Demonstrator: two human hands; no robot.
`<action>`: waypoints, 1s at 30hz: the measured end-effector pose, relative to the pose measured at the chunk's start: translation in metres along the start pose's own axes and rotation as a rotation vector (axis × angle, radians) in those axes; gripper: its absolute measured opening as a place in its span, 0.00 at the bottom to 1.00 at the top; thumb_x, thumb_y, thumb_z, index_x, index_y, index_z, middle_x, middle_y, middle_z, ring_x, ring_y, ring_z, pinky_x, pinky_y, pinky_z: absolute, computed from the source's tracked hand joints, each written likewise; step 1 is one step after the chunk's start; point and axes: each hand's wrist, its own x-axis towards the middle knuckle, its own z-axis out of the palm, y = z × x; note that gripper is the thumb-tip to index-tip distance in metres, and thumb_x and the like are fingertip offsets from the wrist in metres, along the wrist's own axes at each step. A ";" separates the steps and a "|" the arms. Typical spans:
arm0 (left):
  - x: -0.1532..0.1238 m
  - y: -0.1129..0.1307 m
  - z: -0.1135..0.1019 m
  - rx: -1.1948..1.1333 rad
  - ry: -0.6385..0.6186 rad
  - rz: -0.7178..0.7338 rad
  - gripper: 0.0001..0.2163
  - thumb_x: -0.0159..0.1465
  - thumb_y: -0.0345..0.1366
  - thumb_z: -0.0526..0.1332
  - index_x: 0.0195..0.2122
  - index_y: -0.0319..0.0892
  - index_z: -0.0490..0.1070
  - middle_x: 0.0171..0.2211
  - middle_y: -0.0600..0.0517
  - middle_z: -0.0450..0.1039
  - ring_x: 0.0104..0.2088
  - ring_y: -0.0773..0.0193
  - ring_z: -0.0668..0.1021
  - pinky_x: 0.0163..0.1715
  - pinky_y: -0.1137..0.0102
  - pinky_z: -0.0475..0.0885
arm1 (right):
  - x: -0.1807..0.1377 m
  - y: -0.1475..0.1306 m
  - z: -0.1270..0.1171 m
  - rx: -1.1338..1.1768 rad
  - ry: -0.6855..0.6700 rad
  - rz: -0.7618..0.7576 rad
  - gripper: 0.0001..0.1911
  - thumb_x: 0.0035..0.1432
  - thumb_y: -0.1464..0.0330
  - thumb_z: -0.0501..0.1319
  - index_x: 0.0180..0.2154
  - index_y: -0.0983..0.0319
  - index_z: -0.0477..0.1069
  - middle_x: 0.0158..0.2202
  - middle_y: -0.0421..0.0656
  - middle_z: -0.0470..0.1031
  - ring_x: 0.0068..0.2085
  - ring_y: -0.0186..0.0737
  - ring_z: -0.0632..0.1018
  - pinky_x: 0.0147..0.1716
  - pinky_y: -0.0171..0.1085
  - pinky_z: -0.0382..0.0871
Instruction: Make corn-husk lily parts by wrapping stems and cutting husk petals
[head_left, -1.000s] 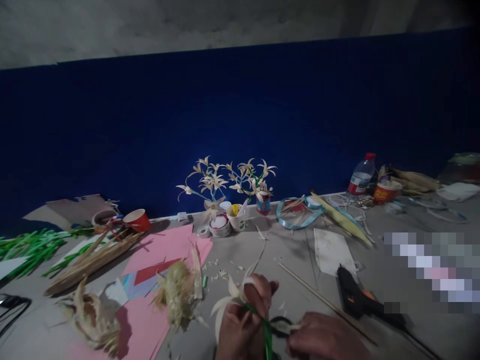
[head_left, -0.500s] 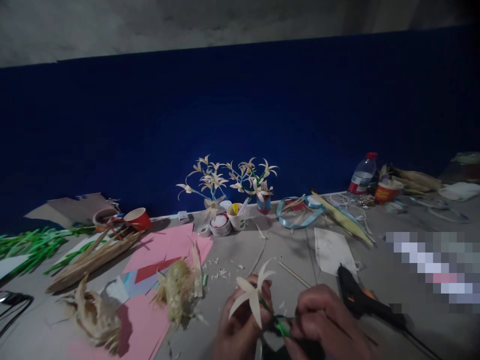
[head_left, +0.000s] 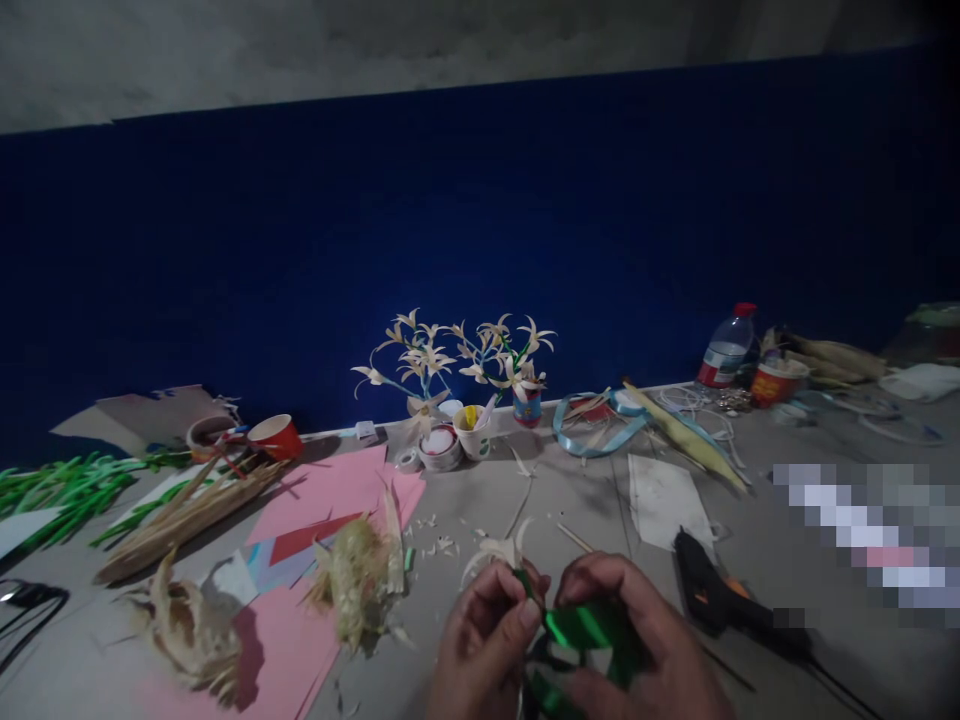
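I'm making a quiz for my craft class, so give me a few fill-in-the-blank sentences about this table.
The left hand and right hand pinch a shiny ribbon coloured ____.
The black glue gun lies to the ____ of the right hand.
The bottle at the back has a ____ cap.
Missing words: green; right; red.

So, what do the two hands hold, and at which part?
The left hand pinches the pale husk flower just under its petals; the right hand holds the shiny green ribbon close to that pinch.
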 end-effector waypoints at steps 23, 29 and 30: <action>-0.005 -0.007 -0.004 0.026 0.056 -0.031 0.11 0.46 0.36 0.75 0.24 0.40 0.75 0.28 0.52 0.74 0.31 0.65 0.73 0.35 0.73 0.66 | 0.009 -0.011 0.011 0.069 0.110 0.219 0.08 0.40 0.68 0.67 0.25 0.58 0.68 0.24 0.34 0.71 0.28 0.35 0.72 0.28 0.29 0.67; -0.004 -0.009 -0.007 0.004 0.070 -0.038 0.11 0.46 0.36 0.75 0.24 0.40 0.76 0.29 0.51 0.76 0.32 0.64 0.74 0.36 0.71 0.67 | 0.009 -0.011 0.010 0.097 0.131 0.197 0.06 0.41 0.68 0.69 0.24 0.59 0.73 0.24 0.36 0.76 0.29 0.38 0.76 0.31 0.31 0.69; -0.004 -0.009 -0.007 0.006 0.077 -0.036 0.11 0.45 0.36 0.76 0.24 0.40 0.76 0.29 0.51 0.76 0.32 0.64 0.75 0.36 0.71 0.67 | 0.009 -0.011 0.010 0.088 0.123 0.185 0.06 0.42 0.68 0.69 0.24 0.59 0.73 0.24 0.36 0.76 0.29 0.38 0.76 0.30 0.32 0.69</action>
